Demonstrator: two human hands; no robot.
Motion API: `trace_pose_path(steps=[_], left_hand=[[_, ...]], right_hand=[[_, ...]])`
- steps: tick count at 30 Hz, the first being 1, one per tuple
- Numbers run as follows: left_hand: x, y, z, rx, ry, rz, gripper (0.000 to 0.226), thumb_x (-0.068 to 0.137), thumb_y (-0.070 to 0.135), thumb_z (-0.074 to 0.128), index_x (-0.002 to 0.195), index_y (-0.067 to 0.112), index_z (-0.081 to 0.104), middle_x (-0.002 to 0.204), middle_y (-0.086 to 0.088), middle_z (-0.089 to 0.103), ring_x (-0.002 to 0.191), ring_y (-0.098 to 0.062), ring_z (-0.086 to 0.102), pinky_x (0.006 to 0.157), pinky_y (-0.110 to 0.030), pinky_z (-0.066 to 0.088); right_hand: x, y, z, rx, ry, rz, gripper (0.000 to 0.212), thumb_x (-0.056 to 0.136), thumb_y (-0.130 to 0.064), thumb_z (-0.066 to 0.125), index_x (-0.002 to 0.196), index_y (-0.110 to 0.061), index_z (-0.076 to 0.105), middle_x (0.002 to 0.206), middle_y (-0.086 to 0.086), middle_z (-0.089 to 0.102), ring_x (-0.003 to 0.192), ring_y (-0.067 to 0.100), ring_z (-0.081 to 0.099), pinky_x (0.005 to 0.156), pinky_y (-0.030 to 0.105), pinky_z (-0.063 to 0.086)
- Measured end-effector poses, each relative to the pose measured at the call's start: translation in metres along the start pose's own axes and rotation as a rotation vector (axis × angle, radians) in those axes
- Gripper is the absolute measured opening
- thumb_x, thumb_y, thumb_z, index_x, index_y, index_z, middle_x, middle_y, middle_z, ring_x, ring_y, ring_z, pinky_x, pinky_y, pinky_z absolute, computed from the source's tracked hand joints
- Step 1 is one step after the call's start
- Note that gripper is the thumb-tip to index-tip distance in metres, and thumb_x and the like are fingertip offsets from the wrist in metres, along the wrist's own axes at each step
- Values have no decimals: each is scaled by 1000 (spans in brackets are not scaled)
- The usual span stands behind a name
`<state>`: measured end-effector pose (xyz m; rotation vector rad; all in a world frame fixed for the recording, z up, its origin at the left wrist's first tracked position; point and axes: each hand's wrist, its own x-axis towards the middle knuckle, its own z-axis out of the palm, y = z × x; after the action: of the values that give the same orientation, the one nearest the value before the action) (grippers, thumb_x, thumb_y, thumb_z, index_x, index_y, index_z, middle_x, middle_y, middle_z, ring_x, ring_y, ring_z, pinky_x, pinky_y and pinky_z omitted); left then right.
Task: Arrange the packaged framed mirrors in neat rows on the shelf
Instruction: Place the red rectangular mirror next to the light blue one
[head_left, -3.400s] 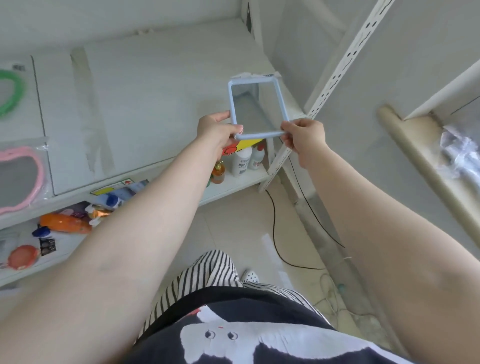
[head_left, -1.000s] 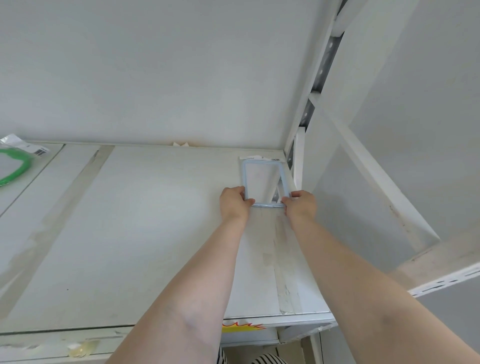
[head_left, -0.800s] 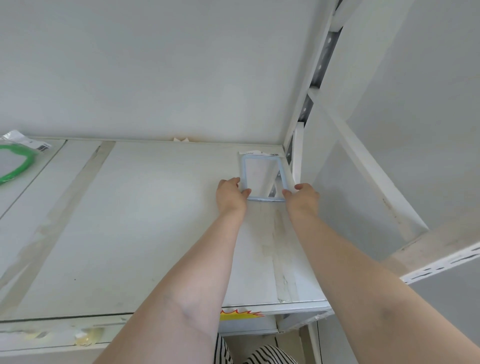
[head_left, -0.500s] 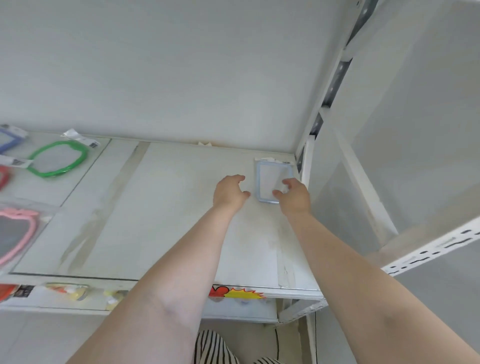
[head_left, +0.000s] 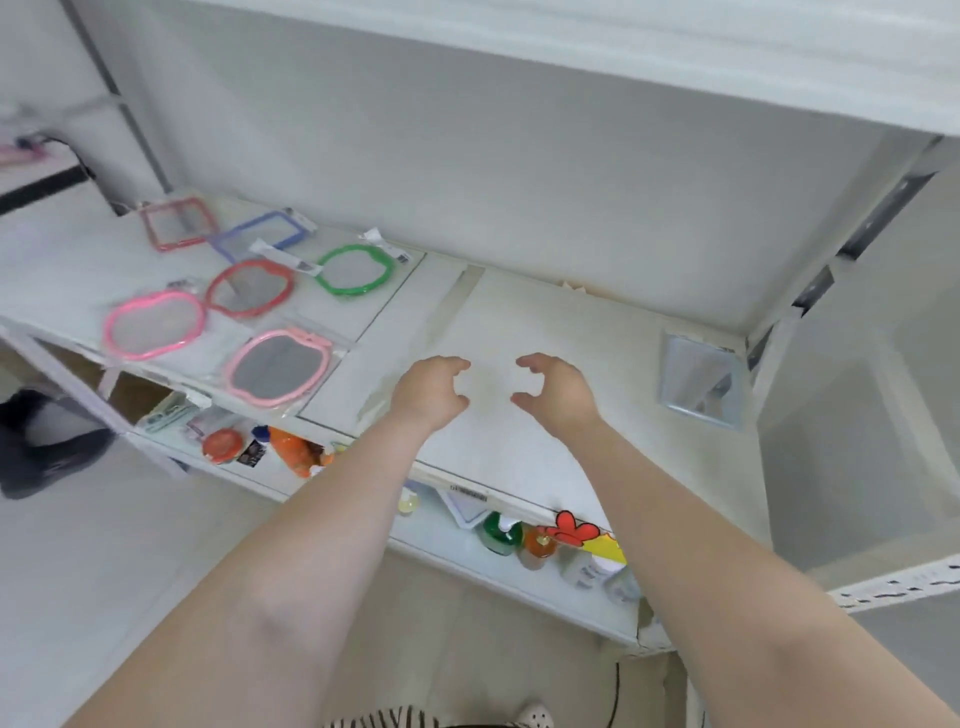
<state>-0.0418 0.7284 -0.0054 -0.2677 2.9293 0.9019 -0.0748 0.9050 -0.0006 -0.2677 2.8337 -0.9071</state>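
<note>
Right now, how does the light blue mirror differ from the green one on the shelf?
The light blue mirror has a rectangular frame; the green mirror has a rounded, apple-like one. The light blue mirror lies alone in the shelf's far right corner; the green mirror lies at the left among other coloured mirrors. A white label tab shows on the green mirror's pack; none is plain on the light blue one. Both lie flat, and neither hand touches them.

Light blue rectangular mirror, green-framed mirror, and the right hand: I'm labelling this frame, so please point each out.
light blue rectangular mirror (head_left: 698, 383): head view, on its glass centre.
green-framed mirror (head_left: 355, 270): head view, on the glass inside the frame.
right hand (head_left: 558, 392): head view, on the back of the hand.
</note>
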Motion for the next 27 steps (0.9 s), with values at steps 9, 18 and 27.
trace_pose_path(steps=[9,18,27], left_hand=[[-67,-168,-107,117,39,-63,59,83,13,62,140,20,47,141,-4,54,129,-25,51,103,-33,43],[-97,-298,-204,112,156,-166,57,81,15,63,136,23,51,139,-2,56,129,-24,51,103,-36,45],[-57,-367,-247,118,169,-191,59,82,12,64,139,21,48,139,-3,56,126,-25,53,101,-36,46]], right_hand=[[-25,-149,113,-70,-83,-114,48,83,-24,68,129,-24,55,126,5,60,112,29,57,92,39,50],[-24,-282,202,-150,-144,-215,53,82,-25,67,133,-25,54,132,-1,59,122,20,54,99,30,44],[32,-359,255,-224,-176,-321,51,84,-22,66,133,-25,53,128,1,62,116,21,57,94,32,48]])
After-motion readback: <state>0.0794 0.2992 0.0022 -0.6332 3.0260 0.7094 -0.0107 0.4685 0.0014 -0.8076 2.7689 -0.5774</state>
